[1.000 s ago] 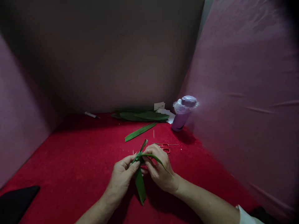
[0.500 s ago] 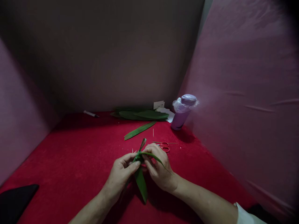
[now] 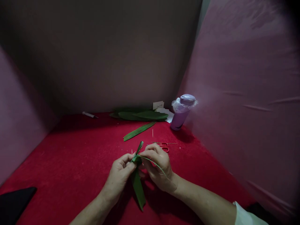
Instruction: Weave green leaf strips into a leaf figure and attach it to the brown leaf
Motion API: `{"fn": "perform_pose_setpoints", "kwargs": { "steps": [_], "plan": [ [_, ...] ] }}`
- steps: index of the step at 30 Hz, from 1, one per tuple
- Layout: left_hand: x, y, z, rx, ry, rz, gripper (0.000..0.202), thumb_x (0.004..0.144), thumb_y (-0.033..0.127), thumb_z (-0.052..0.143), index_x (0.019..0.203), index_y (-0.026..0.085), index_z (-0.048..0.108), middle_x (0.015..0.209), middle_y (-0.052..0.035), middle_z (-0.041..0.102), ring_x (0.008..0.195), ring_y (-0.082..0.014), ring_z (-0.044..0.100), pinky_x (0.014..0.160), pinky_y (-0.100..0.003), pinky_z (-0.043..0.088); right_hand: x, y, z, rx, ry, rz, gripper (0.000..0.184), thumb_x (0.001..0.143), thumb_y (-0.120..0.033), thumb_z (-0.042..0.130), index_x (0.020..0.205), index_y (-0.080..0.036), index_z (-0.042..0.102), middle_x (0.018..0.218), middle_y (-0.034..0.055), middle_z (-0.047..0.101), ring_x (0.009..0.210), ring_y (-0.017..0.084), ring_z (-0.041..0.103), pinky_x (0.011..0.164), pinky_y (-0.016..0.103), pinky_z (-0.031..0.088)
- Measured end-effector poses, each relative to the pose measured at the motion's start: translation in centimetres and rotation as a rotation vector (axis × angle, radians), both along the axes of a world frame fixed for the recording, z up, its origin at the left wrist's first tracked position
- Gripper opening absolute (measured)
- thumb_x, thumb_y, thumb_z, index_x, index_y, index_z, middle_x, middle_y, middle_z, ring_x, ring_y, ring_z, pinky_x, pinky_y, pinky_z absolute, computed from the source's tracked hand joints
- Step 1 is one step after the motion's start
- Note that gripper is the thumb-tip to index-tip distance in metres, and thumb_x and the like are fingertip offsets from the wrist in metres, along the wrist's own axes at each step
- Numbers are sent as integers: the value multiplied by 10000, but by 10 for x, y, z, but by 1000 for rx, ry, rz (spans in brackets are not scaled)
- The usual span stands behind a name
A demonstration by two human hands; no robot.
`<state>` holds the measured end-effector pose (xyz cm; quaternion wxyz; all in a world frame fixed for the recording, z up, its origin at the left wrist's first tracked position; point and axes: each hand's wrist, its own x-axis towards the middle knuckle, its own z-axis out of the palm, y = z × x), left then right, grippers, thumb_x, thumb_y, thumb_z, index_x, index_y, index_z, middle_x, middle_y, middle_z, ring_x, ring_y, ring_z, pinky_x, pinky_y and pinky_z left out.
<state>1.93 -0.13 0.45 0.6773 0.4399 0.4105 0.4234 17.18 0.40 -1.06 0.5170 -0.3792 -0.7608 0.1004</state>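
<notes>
1. Left hand [image 3: 119, 175]: thumb and forefinger are closed in a pinch on a narrow green leaf strip [image 3: 137, 187] at its folded middle. The strip is held low over the front centre of the red cloth-covered desk [image 3: 70, 162].
2. Right hand [image 3: 157, 168]: the fingers are curled and the tips are pinched on the same fold from the other side. The two hands nearly meet there.
3. Lay of the narrow green leaf strip: the broad end hangs down toward the person, between the wrists. A short end sticks up and away above the fold. A thin tail arcs over the back of the right hand toward the wrist.
4. The fold is small and dimly lit. It is possibly a knot or a loop, but I cannot tell which.
5. Small red-handled scissors [image 3: 164, 147] lie flat on the desk just beyond the right hand.
6. A thin pale stick [image 3: 152, 132] lies farther back. Near it, a loose flat green leaf blade [image 3: 138, 131] lies diagonally.
7. Against the rear wall is a pile of broad dark green leaves [image 3: 140, 115], with white paper cards [image 3: 159, 105] just to its right. A lilac plastic bottle [image 3: 179, 117], with clear film over its cap, stands in the right rear corner.
8. A slim white pen [image 3: 89, 115] lies at left rear. A flat black object [image 3: 14, 203] sits at the near left corner.
9. A white sleeve [image 3: 246, 216] shows on the right forearm at the bottom edge.
</notes>
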Motion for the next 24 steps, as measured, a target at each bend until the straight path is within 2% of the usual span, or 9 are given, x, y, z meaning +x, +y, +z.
{"fn": "perform_pose_setpoints", "kwargs": {
  "steps": [4,9,15,21,24],
  "plan": [
    [-2,-2,-1,42,80,-24,139,802,299,551,810,160,551,526,-18,637,468,-108,536,477,-183,382,1,0,3,18,-31,-12,137,830,-154,513,907,-204,616,809,45,564,712,146,532,654,283,439],
    [-3,-2,-3,60,77,-36,138,811,294,539,829,157,548,552,-24,638,500,-110,539,503,-188,394,2,1,4,59,-70,-10,115,810,-139,511,885,-191,581,823,50,590,749,164,539,682,313,435],
    [-1,-1,-1,29,31,9,123,749,247,610,827,153,592,653,2,617,517,-103,556,518,-199,430,2,3,3,126,-137,3,98,806,-166,501,865,-189,576,792,51,601,722,161,541,655,305,424],
    [2,-1,3,1,-35,45,128,707,255,660,758,151,605,663,1,617,578,-117,554,555,-212,456,0,1,6,161,-171,-10,154,804,-238,513,891,-184,629,766,57,588,682,156,524,624,297,416],
    [2,-2,4,-14,-37,54,137,695,261,672,743,151,606,638,7,615,549,-108,540,527,-200,444,-1,1,5,191,-183,-13,139,811,-258,524,864,-187,632,754,49,588,684,155,523,619,291,409]
  ]
}}
